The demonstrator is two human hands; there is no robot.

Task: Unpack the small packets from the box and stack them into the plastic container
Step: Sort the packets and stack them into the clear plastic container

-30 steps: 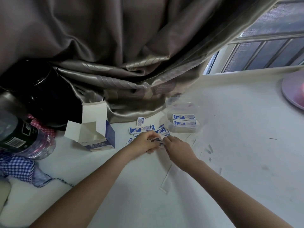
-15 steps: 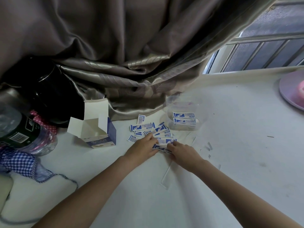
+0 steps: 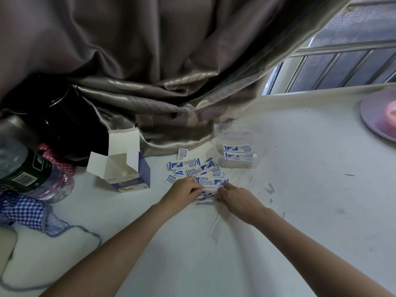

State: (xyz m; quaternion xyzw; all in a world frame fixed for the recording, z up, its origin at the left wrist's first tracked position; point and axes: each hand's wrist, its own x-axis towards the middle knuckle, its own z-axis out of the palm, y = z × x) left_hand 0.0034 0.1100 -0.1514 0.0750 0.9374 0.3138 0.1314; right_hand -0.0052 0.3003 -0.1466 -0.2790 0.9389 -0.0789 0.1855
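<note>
Both grips clamped on one small bundle of packets [image 3: 209, 190] at frame centre: left hand [image 3: 184, 192] on its left end, right hand [image 3: 236, 199] on its right. Long axis left-right. Plastic container [image 3: 235, 146] up-right, nearer the right hand.

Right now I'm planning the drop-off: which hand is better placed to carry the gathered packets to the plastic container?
Probably the right hand. Both hands pinch the gathered packets, but the plastic container sits ahead and to the right, on that hand's side; the left hand would have to cross over.
</note>
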